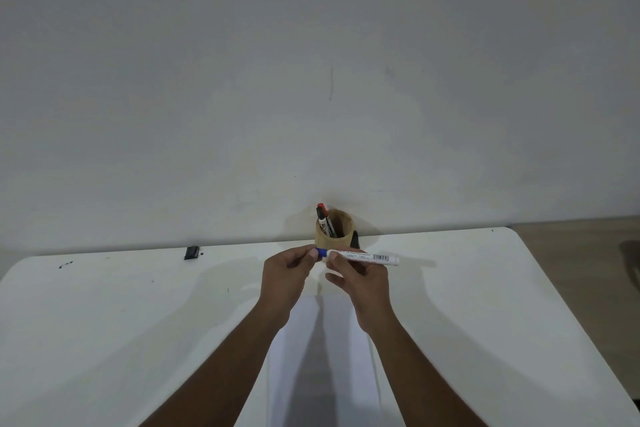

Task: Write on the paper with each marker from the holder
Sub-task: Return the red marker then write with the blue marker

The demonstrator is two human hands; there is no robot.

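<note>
Both hands hold one marker [360,257] level above the paper [322,357]: left hand [284,276] fingers pinch its blue cap [321,252], right hand [360,282] fingers grip the barrel

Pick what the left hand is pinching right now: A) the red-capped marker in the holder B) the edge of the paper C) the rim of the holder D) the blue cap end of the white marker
D: the left hand pinches the blue cap of the white marker, while the right hand holds its barrel above the paper.
</note>
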